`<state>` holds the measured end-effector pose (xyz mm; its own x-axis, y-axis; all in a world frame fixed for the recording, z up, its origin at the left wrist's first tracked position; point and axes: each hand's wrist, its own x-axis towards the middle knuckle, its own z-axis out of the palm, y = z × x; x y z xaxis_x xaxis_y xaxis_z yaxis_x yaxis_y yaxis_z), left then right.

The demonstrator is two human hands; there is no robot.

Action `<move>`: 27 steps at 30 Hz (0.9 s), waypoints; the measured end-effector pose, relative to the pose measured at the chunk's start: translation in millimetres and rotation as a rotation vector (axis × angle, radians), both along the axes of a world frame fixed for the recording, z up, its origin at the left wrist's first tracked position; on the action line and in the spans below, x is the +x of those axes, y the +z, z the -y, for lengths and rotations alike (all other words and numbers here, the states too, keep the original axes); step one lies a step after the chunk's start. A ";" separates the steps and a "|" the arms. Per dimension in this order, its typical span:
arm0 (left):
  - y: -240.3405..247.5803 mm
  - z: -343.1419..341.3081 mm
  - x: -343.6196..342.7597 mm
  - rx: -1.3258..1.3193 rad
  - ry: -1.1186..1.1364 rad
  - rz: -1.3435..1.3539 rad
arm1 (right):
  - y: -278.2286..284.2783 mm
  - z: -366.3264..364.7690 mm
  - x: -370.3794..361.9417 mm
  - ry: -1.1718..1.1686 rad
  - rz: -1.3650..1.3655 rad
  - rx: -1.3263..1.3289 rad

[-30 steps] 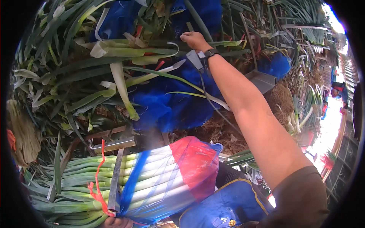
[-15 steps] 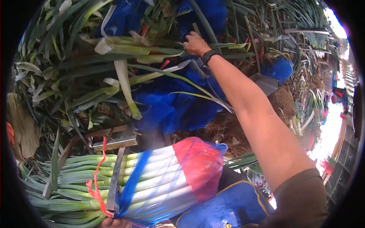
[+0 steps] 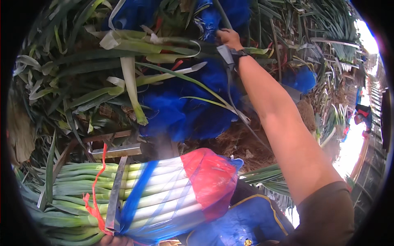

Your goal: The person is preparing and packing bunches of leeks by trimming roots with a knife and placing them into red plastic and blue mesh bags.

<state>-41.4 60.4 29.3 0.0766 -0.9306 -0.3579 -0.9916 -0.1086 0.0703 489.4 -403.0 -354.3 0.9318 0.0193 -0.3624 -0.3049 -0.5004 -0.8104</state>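
Observation:
A bundle of leeks (image 3: pixel 162 192) lies across the lower left, its white ends toward the right in a clear blue-and-red plastic bag (image 3: pixel 205 176). A red tie (image 3: pixel 95 201) and a flat metal bar (image 3: pixel 117 192) cross its stalks. At the bottom edge, my left hand (image 3: pixel 117 241) is closed beside the lower end of the tie; the frame cuts off most of it. My right hand (image 3: pixel 230 39) reaches far forward with curled fingers, next to bunched blue plastic (image 3: pixel 209 20); what it holds is hidden. A small grey device (image 3: pixel 225 55) with a cord hangs at my right wrist.
Loose leek leaves (image 3: pixel 78 78) pile up at the far left. Blue plastic sheeting (image 3: pixel 184 110) covers the middle, beside brown root fibres (image 3: pixel 242 143). More leeks (image 3: pixel 332 24) are stacked at the far right. A metal frame piece (image 3: pixel 117 151) stands behind the bundle. Another person (image 3: pixel 362 115) is at the right.
My right hand has moved farther forward and slightly right, and the blue plastic beside it has shifted. The bundle appears slightly farther left in the view. My left hand stays at its lower edge.

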 end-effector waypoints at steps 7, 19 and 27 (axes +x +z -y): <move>8.7 4.7 11.3 -0.016 0.098 -0.015 | 150.6 -3.0 -44.8 -0.209 -0.553 0.817; -3.4 23.4 16.7 -0.195 0.509 -0.201 | 399.3 29.2 -100.8 0.017 -0.009 0.889; 32.2 47.4 34.1 -0.160 0.715 -0.300 | 613.9 4.7 -171.1 -0.211 0.074 1.473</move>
<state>-7.3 13.0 61.4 0.5966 -0.7341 -0.3243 -0.6215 -0.6782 0.3921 318.3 -407.7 259.6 0.9790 0.1826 -0.0908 -0.2021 0.8088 -0.5522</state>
